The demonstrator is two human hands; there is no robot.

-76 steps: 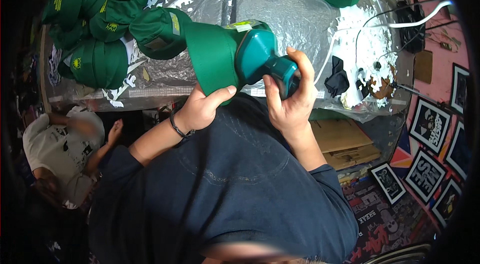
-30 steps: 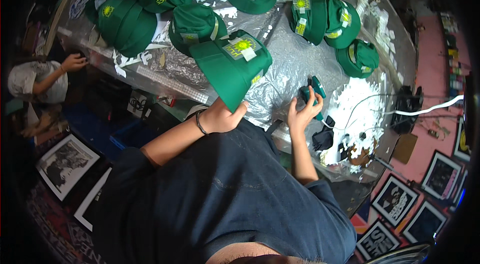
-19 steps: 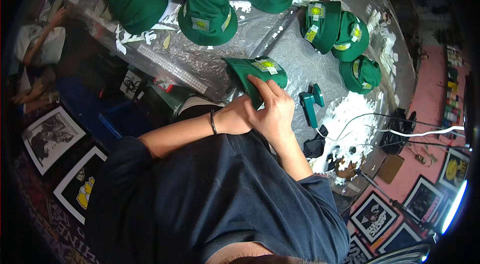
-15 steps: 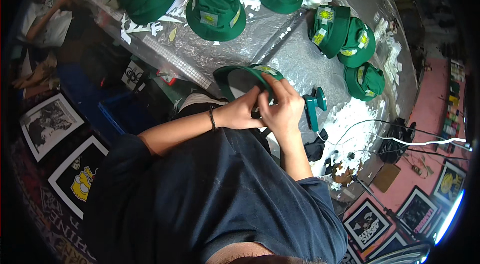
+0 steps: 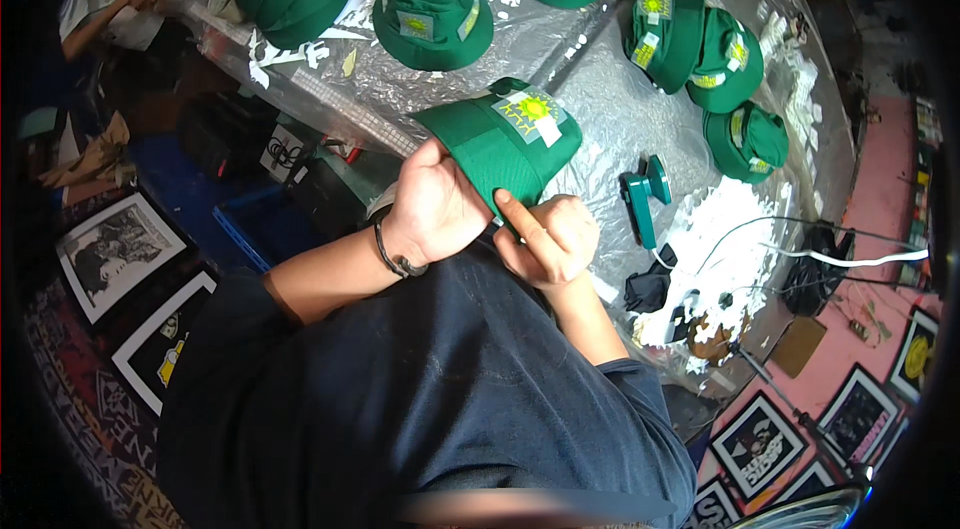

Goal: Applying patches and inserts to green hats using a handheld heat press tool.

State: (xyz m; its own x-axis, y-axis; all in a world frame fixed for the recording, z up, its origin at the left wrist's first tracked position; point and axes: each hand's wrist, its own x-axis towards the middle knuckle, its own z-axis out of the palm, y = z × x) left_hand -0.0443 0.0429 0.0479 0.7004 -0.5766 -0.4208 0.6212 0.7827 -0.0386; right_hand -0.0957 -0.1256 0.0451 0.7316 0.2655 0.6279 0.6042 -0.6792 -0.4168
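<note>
A green bucket hat (image 5: pixel 505 147) with a yellow sun patch on its crown is held over the near edge of the foil-covered table (image 5: pixel 610 109). My left hand (image 5: pixel 432 209) grips its brim from the left. My right hand (image 5: pixel 545 239) holds the hat's lower edge, the index finger stretched up along the green fabric. A teal hand-held iron (image 5: pixel 645 197) lies on the foil just right of my right hand, untouched.
Several more green hats (image 5: pixel 432 14) lie across the far side, a few stacked at the right (image 5: pixel 700 44). White scraps, a black cloth (image 5: pixel 650 284) and a white cable (image 5: pixel 850 257) sit at the right end. Another person (image 5: pixel 105 4) crouches at far left. Framed pictures (image 5: pixel 120 254) rest on the floor.
My right hand put the teal iron down on the foil and came back to the hat. Both hands turned the hat over, so its patched crown now faces up.
</note>
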